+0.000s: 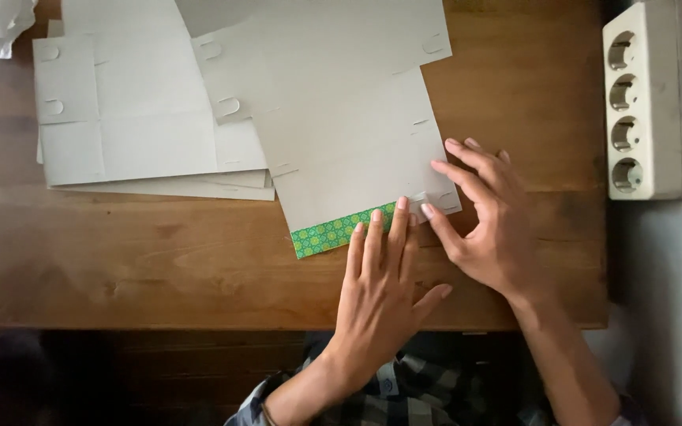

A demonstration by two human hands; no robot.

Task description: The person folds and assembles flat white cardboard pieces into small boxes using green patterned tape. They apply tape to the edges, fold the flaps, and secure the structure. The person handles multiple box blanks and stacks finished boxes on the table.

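Card: we saw a flat grey cardboard box blank [341, 126] lying on the table, long axis running from the upper left to the lower right, its green patterned strip [339, 229] at the near edge
Left hand: our left hand [378, 292] lay flat, fingers together, fingertips on the strip
Right hand: our right hand [489, 222] was spread, pinching a small corner tab [422, 199]
Surface: a brown wooden table [159, 260], with more grey blanks [136, 118] stacked to the left
Room: a white power strip [645, 99] lay at the right edge
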